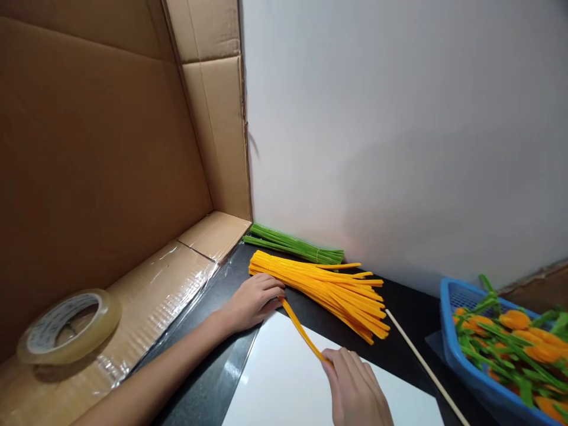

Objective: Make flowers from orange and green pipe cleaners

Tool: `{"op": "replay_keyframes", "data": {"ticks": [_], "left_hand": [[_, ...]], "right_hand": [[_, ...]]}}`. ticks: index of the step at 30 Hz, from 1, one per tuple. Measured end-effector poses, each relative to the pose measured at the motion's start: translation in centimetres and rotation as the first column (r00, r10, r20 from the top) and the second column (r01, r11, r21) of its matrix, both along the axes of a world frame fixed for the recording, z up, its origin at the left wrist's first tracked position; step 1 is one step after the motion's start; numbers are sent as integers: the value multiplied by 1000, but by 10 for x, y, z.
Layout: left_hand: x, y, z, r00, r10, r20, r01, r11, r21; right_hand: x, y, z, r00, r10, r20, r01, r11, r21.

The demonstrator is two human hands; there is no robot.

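On the left of the black tabletop (199,378), a cardboard box liner (89,148) forms the corner, its lower flap (155,290) wrapped in clear plastic film. Roll of clear packing tape (68,326) lies on that flap, well apart from the hands.

Left hand (252,302) comes in from bottom left, fingers curled close together, touching the near end of the yellow pipe cleaner bundle (337,293). The bundle lies fanned out on the tabletop, between both hands and the wall. Single yellow pipe cleaner (302,332) sits apart from the bundle, upper end at the left fingertips. Can't tell if the left fingers grip it or only touch it.

Right hand (355,387) at bottom centre, fingers and thumb narrow, pinching the lower end of that single pipe cleaner. The pipe cleaner runs diagonally above a white sheet (284,378) between the hands.

Behind the yellow bundle, against the white wall (399,130), lies a green pipe cleaner bundle (293,245), just beside it. Right of the yellow bundle, a thin wooden dowel (426,367) lies on the tabletop, just beside the white sheet.

Far right: blue plastic basket (448,337), filled with orange pipe cleaner flowers (515,320) on green stems, some stems poking above the rim.
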State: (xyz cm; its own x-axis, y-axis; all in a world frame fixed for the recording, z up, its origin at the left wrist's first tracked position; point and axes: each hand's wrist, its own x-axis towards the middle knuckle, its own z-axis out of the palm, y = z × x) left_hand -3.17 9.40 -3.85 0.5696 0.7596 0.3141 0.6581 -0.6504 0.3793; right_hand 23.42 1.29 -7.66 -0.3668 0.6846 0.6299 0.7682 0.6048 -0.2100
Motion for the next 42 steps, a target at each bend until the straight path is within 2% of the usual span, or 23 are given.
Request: {"op": "replay_keyframes", "data": {"ticks": [4,9,16,23,27,31,35,42], "left_hand": [[-1,-1,-3,997,73,17,-73,997,-3],[-1,1,-7,986,165,15,-166,981,104],[-3,1,-10,977,215,9,-212,956,201],[-3,5,-17,967,257,-7,-248,942,227],[-2,3,-15,966,257,-26,-244,941,236],[-3,2,-14,950,311,-9,-297,916,270],[-4,3,-13,952,306,-4,-293,916,274],[-8,7,-9,972,236,0,-230,947,226]], "right_hand": [[4,0,0,998,-56,-18,55,998,-34],[4,-1,6,992,-119,48,123,986,-109],[2,-3,12,977,-195,89,205,972,-115],[5,-8,8,961,-267,69,275,951,-142],[3,-10,13,964,-257,63,264,927,-267],[1,-10,26,948,-288,136,318,852,-415],[5,-12,35,937,-308,165,349,808,-475],[8,-33,42,944,-281,171,329,808,-489]]}}
